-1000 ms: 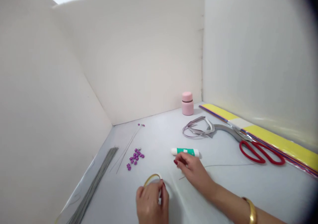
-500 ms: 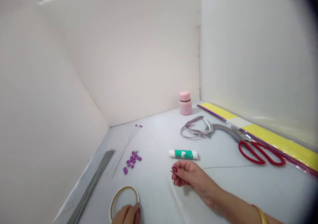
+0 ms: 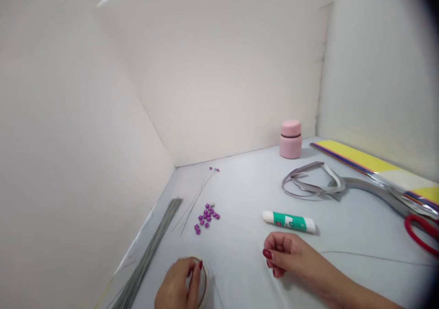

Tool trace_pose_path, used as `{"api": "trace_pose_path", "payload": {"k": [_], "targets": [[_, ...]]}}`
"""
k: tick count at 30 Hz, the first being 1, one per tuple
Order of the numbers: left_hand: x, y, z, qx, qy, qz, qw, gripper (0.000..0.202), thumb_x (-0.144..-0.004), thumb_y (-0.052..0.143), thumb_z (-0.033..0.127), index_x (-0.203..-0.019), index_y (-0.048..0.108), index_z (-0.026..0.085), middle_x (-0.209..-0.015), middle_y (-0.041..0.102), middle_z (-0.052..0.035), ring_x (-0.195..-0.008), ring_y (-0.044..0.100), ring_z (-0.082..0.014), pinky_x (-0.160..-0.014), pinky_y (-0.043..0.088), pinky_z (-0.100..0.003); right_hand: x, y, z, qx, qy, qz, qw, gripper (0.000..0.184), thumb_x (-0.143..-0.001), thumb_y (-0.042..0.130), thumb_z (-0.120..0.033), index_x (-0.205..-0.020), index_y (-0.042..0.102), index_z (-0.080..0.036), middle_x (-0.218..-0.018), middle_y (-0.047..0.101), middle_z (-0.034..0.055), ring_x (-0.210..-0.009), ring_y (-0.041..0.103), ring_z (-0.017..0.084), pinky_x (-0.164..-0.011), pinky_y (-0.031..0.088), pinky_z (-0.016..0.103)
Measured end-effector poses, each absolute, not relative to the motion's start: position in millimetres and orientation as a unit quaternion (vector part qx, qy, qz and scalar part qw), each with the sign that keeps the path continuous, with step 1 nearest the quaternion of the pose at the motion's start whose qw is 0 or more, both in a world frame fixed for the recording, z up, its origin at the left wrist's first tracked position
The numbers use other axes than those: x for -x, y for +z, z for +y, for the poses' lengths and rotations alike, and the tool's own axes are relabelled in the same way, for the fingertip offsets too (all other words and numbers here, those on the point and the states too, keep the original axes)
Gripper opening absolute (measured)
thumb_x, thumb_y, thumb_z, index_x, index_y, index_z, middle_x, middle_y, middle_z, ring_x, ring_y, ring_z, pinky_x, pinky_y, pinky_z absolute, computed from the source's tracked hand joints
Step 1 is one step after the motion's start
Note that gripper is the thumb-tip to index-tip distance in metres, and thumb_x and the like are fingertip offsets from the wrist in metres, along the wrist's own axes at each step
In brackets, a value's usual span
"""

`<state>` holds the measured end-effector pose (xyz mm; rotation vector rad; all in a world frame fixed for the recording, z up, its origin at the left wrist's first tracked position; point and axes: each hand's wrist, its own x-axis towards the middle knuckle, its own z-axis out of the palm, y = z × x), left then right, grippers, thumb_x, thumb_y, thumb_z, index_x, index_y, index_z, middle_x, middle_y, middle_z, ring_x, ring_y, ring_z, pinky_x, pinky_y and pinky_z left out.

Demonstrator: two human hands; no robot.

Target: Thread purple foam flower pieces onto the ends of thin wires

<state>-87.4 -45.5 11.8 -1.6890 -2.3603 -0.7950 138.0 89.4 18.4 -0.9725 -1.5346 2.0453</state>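
my left hand [image 3: 175,284] is closed on the rim of a roll of tape [image 3: 207,285], left of the glue stick [image 3: 290,221] and nearer me. my right hand [image 3: 283,256] is just on my side of the glue stick, its fingers curled in; i cannot tell whether it pinches anything. a long thin wire [image 3: 370,256] runs rightward from behind that wrist, nearer me than the glue stick. purple stars [image 3: 207,216] lie clustered to the glue stick's left; farther left is a bundle of grey wires [image 3: 156,242]. beyond the glue stick a pink jar [image 3: 291,144] stands upright; beyond and rightward are looped grey strips [image 3: 315,190] and red-handled scissors [image 3: 380,194].
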Motion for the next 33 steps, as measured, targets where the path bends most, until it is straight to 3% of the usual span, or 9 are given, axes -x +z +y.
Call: {"api": "trace_pose_path", "payload": {"k": [3, 7, 13, 16, 19, 22, 24, 28, 33], "targets": [[95.9, 31.0, -11.5, 0.575, -0.246, -0.778, 0.056, 0.021, -0.084, 0.042, 0.027, -0.089, 0.060, 0.017, -0.088, 0.066, -0.0098, -0.084, 0.059, -0.0241, -0.073, 0.044, -0.034, -136.7, 6.1, 86.5, 0.345, 0.724, -0.562, 0.202, 0.032, -0.064, 0.067, -0.043, -0.066, 0.050, -0.016, -0.057, 0.054, -0.0028, -0.046, 0.050, 0.008, -0.047, 0.035, 0.020], [91.8, 41.9, 26.7, 0.590, -0.224, -0.775, 0.037, 0.020, -0.080, 0.044, 0.016, -0.085, 0.063, 0.018, -0.086, 0.064, -0.0088, -0.085, 0.054, -0.0264, -0.079, 0.036, -0.041, -138.3, -2.4, 84.2, 0.340, 0.720, -0.573, 0.193, 0.030, -0.066, 0.064, -0.043, -0.065, 0.050, -0.017, -0.057, 0.053, -0.0025, -0.047, 0.051, 0.009, -0.047, 0.035, 0.021], [86.0, 36.7, 35.8, 0.547, -0.287, -0.785, -0.047, 0.024, -0.079, 0.042, 0.014, -0.075, 0.065, 0.018, -0.083, 0.061, -0.0101, -0.091, 0.050, -0.0288, -0.086, 0.028, -0.048, -137.4, -2.6, 84.8, 0.343, 0.721, -0.575, 0.178, 0.028, -0.066, 0.064, -0.041, -0.065, 0.050, -0.017, -0.056, 0.052, -0.0023, -0.046, 0.050, 0.010, -0.047, 0.035, 0.021], [76.7, 37.3, 30.1, 0.512, -0.350, -0.767, -0.167, 0.019, -0.080, 0.047, 0.021, -0.085, 0.064, 0.016, -0.087, 0.065, -0.0111, -0.088, 0.056, -0.0256, -0.083, 0.038, -0.043, -137.7, -0.9, 83.8, 0.343, 0.728, -0.565, 0.182, 0.028, -0.065, 0.065, -0.041, -0.064, 0.050, -0.017, -0.055, 0.052, -0.0026, -0.046, 0.050, 0.010, -0.047, 0.035, 0.021], [55.1, 37.6, 22.1, 0.454, -0.418, -0.715, -0.330, 0.023, -0.081, 0.049, 0.029, -0.090, 0.063, 0.014, -0.082, 0.069, -0.0095, -0.074, 0.063, -0.0176, -0.072, 0.049, -0.032, -139.8, 2.7, 82.2, 0.340, 0.738, -0.550, 0.195, 0.026, -0.066, 0.065, -0.039, -0.065, 0.051, -0.016, -0.056, 0.053, -0.0026, -0.047, 0.050, 0.009, -0.047, 0.034, 0.021], [32.0, 35.4, 14.6, 0.213, -0.533, -0.567, -0.591, 0.014, -0.070, 0.068, 0.023, -0.079, 0.066, 0.013, -0.068, 0.068, -0.0036, -0.059, 0.062, -0.0095, -0.070, 0.051, -0.027, -142.8, 6.7, 81.0, 0.329, 0.752, -0.529, 0.216, 0.024, -0.069, 0.065, -0.036, -0.068, 0.053, -0.015, -0.058, 0.054, -0.0024, -0.048, 0.050, 0.009, -0.048, 0.035, 0.021], [21.6, 32.7, 11.4, 0.062, -0.557, -0.465, -0.685, 0.018, -0.059, 0.077, 0.015, -0.073, 0.067, 0.013, -0.064, 0.068, -0.0020, -0.054, 0.061, -0.0077, -0.068, 0.052, -0.027, -144.7, 9.3, 80.3, 0.327, 0.757, -0.517, 0.228, 0.023, -0.071, 0.064, -0.035, -0.070, 0.053, -0.015, -0.059, 0.055, -0.0023, -0.049, 0.049, 0.008, -0.050, 0.036, 0.021], [12.7, 25.3, 8.6, 0.002, -0.555, -0.423, -0.717, 0.021, -0.054, 0.080, 0.009, -0.071, 0.067, 0.012, -0.066, 0.072, -0.0057, -0.055, 0.064, -0.0095, -0.064, 0.054, -0.025, -147.2, 13.7, 78.7, 0.340, 0.757, -0.509, 0.230, 0.023, -0.072, 0.064, -0.035, -0.071, 0.054, -0.014, -0.060, 0.055, -0.0025, -0.051, 0.049, 0.008, -0.051, 0.037, 0.021], [9.7, 17.6, 7.1, -0.002, -0.532, -0.421, -0.735, 0.017, -0.060, 0.077, 0.010, -0.072, 0.066, 0.012, -0.064, 0.071, -0.0037, -0.056, 0.064, -0.0087, -0.063, 0.055, -0.024, -149.1, 18.4, 77.5, 0.345, 0.763, -0.497, 0.229, 0.022, -0.072, 0.065, -0.034, -0.073, 0.055, -0.014, -0.062, 0.056, -0.0022, -0.052, 0.049, 0.008, -0.052, 0.037, 0.020]]}}
